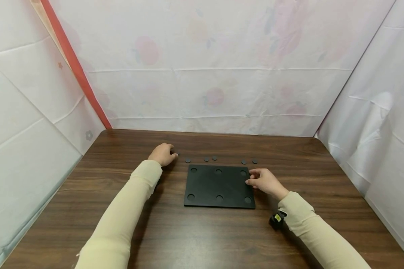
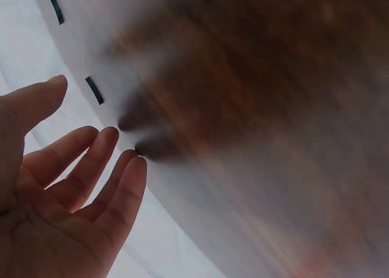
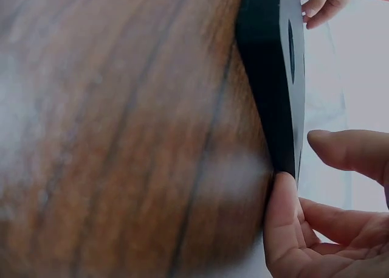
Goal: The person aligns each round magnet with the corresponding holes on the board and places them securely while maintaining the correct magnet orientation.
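A flat black board (image 1: 219, 185) with several shallow round recesses lies on the table. My right hand (image 1: 264, 182) is at the board's right edge; in the right wrist view a fingertip (image 3: 282, 187) touches the side, while the thumb stands apart above the top face. My left hand (image 1: 163, 154) reaches to the table beyond the board's far left corner, fingertips down at the tabletop and thumb spread away. Close by its thumb is a small dark disc (image 1: 178, 154), partly hidden. Two dark discs show edge-on in the left wrist view, the nearer disc (image 2: 94, 90) beside the fingers.
Several more small dark discs lie in a loose row behind the board, from one disc (image 1: 187, 160) on the left to another disc (image 1: 254, 161) on the right. The brown wooden table (image 1: 202, 239) ends at a white patterned curtain (image 1: 202, 93) at the back.
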`<state>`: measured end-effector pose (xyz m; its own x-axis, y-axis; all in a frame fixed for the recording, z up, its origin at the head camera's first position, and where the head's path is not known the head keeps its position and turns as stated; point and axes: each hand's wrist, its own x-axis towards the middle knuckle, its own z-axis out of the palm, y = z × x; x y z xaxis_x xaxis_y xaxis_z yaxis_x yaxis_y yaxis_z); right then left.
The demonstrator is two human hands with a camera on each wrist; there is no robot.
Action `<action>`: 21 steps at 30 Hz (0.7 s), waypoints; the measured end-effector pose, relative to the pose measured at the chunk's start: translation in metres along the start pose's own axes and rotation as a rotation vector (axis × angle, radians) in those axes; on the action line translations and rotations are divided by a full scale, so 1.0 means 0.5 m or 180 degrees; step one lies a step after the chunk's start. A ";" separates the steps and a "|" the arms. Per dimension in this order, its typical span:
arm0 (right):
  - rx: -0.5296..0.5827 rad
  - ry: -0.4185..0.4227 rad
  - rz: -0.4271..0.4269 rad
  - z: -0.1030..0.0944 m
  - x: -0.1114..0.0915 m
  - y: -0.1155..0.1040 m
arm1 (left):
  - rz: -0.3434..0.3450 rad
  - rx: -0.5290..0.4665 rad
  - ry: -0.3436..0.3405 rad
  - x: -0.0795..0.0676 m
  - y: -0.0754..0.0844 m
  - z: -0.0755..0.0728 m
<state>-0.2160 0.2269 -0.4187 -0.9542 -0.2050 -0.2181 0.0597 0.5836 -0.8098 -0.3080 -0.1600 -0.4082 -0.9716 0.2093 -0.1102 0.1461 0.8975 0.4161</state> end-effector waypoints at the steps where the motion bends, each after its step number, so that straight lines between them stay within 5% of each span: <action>1: 0.0001 0.0000 0.0008 0.001 0.000 0.000 | 0.0002 0.0022 0.0006 0.000 0.001 0.000; 21: -0.0050 0.0000 0.0037 0.005 0.002 -0.003 | -0.0031 0.0176 0.0193 0.021 0.004 0.017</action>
<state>-0.2163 0.2239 -0.4190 -0.9534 -0.1981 -0.2275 0.0662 0.5982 -0.7986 -0.3164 -0.1527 -0.4160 -0.9823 0.1779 -0.0585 0.1449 0.9198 0.3646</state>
